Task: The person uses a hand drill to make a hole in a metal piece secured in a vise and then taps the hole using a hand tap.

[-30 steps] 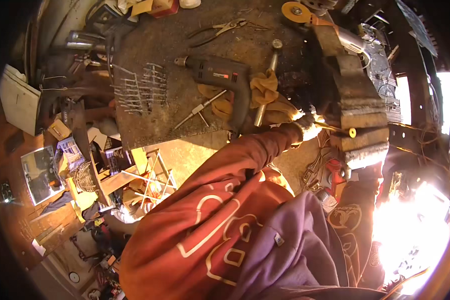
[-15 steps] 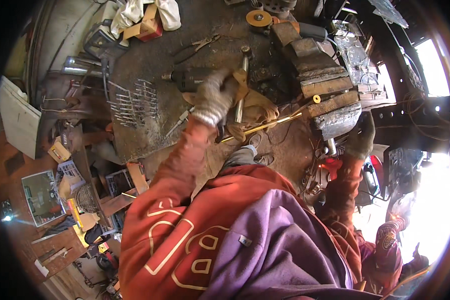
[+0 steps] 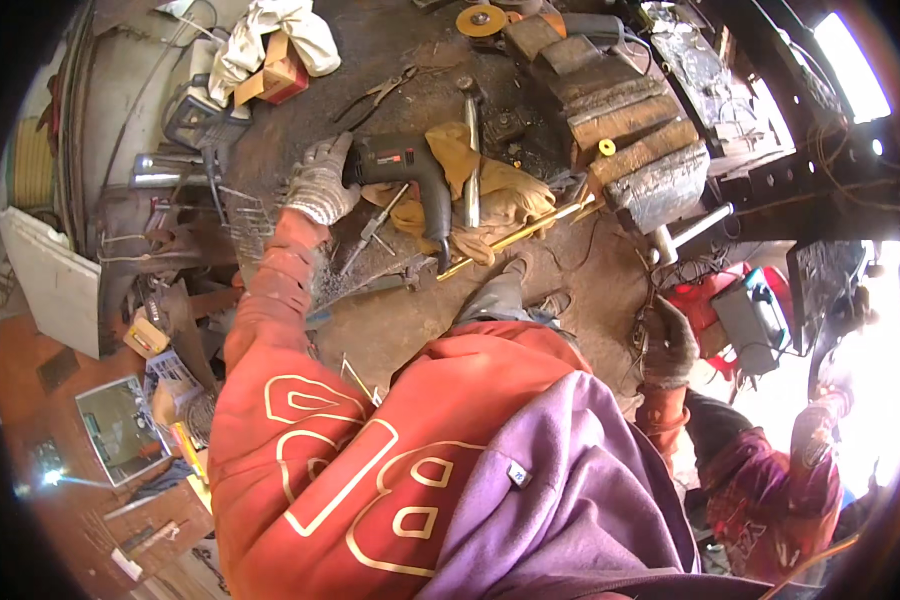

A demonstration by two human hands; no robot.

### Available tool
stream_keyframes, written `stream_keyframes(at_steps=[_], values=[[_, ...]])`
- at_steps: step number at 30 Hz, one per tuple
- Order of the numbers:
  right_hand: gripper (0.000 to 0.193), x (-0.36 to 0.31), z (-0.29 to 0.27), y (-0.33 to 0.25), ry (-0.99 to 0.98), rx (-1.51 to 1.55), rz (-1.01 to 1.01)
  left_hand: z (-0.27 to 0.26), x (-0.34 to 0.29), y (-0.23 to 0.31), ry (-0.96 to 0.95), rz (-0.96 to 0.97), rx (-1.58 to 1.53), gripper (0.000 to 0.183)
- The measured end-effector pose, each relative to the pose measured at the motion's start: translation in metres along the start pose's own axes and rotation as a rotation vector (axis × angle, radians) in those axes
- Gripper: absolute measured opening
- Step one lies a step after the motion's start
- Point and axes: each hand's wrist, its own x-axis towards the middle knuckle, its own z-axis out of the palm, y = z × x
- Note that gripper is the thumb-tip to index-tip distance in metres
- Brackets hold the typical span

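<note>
My left hand [image 3: 322, 182], in a knitted work glove, is closed around the front end of a dark power drill [image 3: 390, 160] lying on the bench. The glove covers the drill's chuck. Beside the drill's handle lies a T-shaped metal tool [image 3: 372, 232]. A hammer [image 3: 472, 150] rests on a tan leather glove or cloth [image 3: 510, 195], with a thin brass-coloured strip [image 3: 520, 236] along the bench edge. My right hand [image 3: 668, 342], in a dark glove, hangs below the bench vise [image 3: 660, 190] with its fingers loosely apart, nothing visible in it.
Pliers [image 3: 378, 98] and an angle grinder [image 3: 585, 28] lie farther back. Several metal pins [image 3: 250, 225] stand left, partly behind my arm. A red carton [image 3: 282, 75] sits at the back left. The vise's bar [image 3: 705, 225] juts out. Another person's dark-red sleeve [image 3: 815, 450] shows at lower right.
My left hand has moved left from the hammer and tan leather to the drill's front end. My right hand has dropped away from the vise toward me. The view has shifted slightly.
</note>
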Motion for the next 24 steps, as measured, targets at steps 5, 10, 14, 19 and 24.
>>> stream_keyframes(at_steps=[5,10,14,19,24], values=[[0.027,-0.002,0.069,-0.092,-0.194,0.052,-0.078,-0.027,0.031,0.018,-0.291,0.103,0.024,0.104],[0.029,0.014,0.151,-0.145,-0.486,0.178,-0.193,0.011,0.049,-0.017,-0.354,0.252,-0.275,0.111],[0.039,0.034,0.233,-0.137,-0.583,-0.028,0.033,0.022,0.044,-0.019,-0.137,0.358,-0.338,0.108],[0.042,0.038,0.267,-0.144,-0.646,0.457,0.221,0.019,0.026,-0.034,-0.066,0.366,-0.473,0.100],[0.042,0.028,0.277,-0.151,-0.728,0.427,0.288,-0.008,0.013,-0.058,0.176,0.579,-0.395,0.097]])
